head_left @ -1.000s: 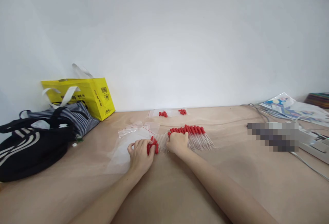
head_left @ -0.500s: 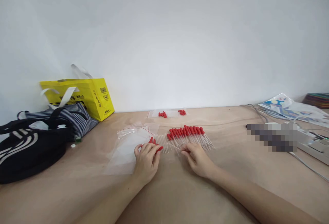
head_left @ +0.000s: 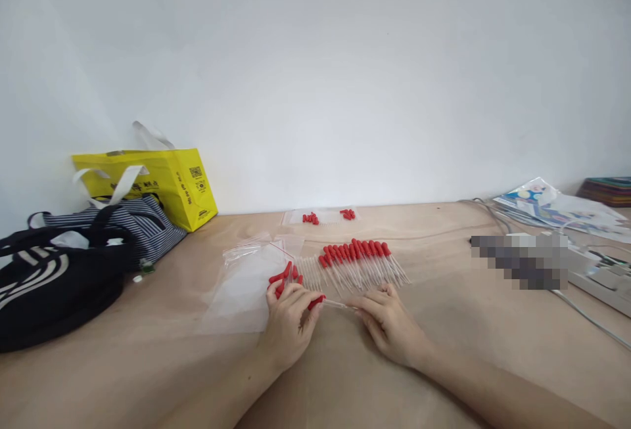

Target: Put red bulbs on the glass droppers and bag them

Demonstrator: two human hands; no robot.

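My left hand [head_left: 290, 324] pinches a red rubber bulb [head_left: 316, 301] near the table's middle. A thin clear tube [head_left: 338, 304] runs from that bulb to my right hand [head_left: 389, 324], whose fingers are closed on its other end. Behind my hands lies a row of clear droppers with red bulbs [head_left: 362, 251], side by side. Left of them are bare clear tubes [head_left: 309, 274]. Loose red bulbs [head_left: 283, 276] lie just beyond my left fingers, partly hidden by them.
Clear plastic bags [head_left: 241, 284] lie at the left. Farther back is another bag with red bulbs [head_left: 310, 218]. A yellow bag [head_left: 190, 192], striped bag [head_left: 152, 232] and black bag [head_left: 59, 291] stand at far left. A power strip [head_left: 604, 284] and printed sheets [head_left: 557, 202] are right.
Both hands have moved nearer to me and slightly right. The red bulb and the clear tube, apart before, now meet end to end between them. More loose bulbs show behind my left hand.
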